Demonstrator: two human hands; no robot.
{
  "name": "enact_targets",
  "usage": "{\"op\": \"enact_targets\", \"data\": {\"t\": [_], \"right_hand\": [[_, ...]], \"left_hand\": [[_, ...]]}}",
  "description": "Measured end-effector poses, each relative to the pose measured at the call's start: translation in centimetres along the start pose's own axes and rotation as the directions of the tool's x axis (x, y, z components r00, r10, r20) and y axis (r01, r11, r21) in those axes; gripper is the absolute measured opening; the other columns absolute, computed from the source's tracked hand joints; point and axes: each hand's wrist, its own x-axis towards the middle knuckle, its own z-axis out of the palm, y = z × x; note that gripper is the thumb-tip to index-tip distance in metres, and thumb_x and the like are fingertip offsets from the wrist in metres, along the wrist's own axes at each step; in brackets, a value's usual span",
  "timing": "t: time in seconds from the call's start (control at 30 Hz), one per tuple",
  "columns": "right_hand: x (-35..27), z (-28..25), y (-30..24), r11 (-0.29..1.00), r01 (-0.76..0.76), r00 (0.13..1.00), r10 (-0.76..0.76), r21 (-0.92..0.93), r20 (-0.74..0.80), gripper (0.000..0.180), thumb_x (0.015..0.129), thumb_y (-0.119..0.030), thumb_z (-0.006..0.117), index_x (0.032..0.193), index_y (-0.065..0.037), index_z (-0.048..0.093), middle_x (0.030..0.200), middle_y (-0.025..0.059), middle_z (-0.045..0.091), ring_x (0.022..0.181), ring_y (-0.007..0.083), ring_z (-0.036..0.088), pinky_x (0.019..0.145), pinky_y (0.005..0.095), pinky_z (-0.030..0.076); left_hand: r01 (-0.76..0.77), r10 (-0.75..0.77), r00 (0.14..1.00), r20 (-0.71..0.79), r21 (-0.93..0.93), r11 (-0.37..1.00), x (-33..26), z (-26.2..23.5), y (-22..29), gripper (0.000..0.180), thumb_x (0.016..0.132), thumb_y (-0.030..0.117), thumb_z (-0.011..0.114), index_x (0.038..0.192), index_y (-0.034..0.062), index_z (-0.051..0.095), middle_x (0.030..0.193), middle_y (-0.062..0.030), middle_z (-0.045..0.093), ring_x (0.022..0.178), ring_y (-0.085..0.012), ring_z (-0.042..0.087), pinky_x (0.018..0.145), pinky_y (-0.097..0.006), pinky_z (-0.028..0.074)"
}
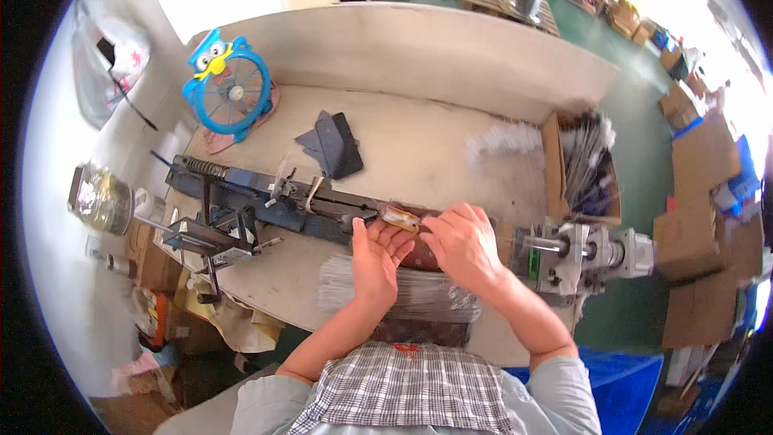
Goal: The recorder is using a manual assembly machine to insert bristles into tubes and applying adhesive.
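Over the middle of a long dark machine bed [266,193], my two hands come close together. My left hand [375,267] is turned palm up, with its thumb raised and its fingers stretched out and apart. Just past those fingertips shows a small yellowish and white piece [400,218]; whether the fingers touch it I cannot tell. My right hand [465,248] is closed, its thumb and fingertips pressed together by the piece's right end. What they pinch is hidden. Below both hands lies a bundle of thin, pale, clear-looking rods [403,294].
A blue cartoon-shaped fan [233,95] stands at the back left, with dark flat pads [336,145] right of it. A metal spindle unit [576,254] ends the bed at right. Behind it, a cardboard box [554,165] holds thin rods. A metal bracket frame [213,234] juts out at left.
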Motion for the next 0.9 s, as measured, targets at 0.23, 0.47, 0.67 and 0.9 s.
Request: {"op": "enact_targets", "data": {"t": [0.23, 0.47, 0.67, 0.9], "right_hand": [[-2.9, -1.4, 1.2, 0.975, -0.052, 0.997, 0.063, 0.218, -0.044, 0.011, 0.079, -0.01, 0.065, 0.09, -0.006, 0.066, 0.077, 0.0092, 0.065, 0.068, 0.0286, 0.062, 0.059, 0.0361, 0.05], [-8.8, -1.0, 3.3, 0.977, -0.174, 0.957, 0.139, 0.121, 0.257, 0.014, 0.082, -0.014, 0.058, 0.093, -0.009, 0.064, 0.085, 0.008, 0.064, 0.077, 0.0288, 0.063, 0.062, 0.0392, 0.052], [-9.1, -0.7, 3.8, 0.956, -0.291, 0.885, 0.25, 0.047, 0.393, 0.014, 0.084, -0.018, 0.058, 0.093, -0.012, 0.066, 0.09, 0.0059, 0.064, 0.081, 0.0269, 0.063, 0.066, 0.0391, 0.052], [-8.7, -1.5, 3.6, 0.942, -0.335, 0.866, 0.296, 0.03, 0.402, 0.017, 0.086, -0.023, 0.056, 0.096, -0.011, 0.065, 0.092, 0.0078, 0.064, 0.084, 0.0298, 0.062, 0.07, 0.0413, 0.051]], "left_hand": [[0.116, -0.105, 0.993, -0.052, 0.297, 0.948, -1.2, -1.7, -0.4, 0.053, 0.095, 0.046, 0.04, 0.129, 0.0058, 0.044, 0.122, -0.0097, 0.055, 0.112, -0.0216, 0.053, 0.094, -0.036, 0.041], [-0.19, 0.144, 0.786, -0.601, -0.013, 0.982, -1.8, -21.6, 7.5, 0.037, 0.09, 0.036, 0.057, 0.115, 0.0086, 0.055, 0.106, -0.0051, 0.062, 0.089, -0.0132, 0.058, 0.073, -0.026, 0.046], [-0.431, 0.496, 0.451, -0.742, 0.305, 0.849, -5.2, -37.7, 17.0, 0.046, 0.085, 0.047, 0.061, 0.106, 0.0064, 0.058, 0.1, -0.0057, 0.061, 0.088, -0.0144, 0.056, 0.079, -0.028, 0.043], [-0.425, 0.467, 0.434, -0.771, 0.282, 0.86, -4.3, -29.7, 11.5, 0.046, 0.086, 0.044, 0.059, 0.11, 0.0046, 0.052, 0.1, -0.0057, 0.06, 0.092, -0.0178, 0.058, 0.084, -0.029, 0.045]]}}
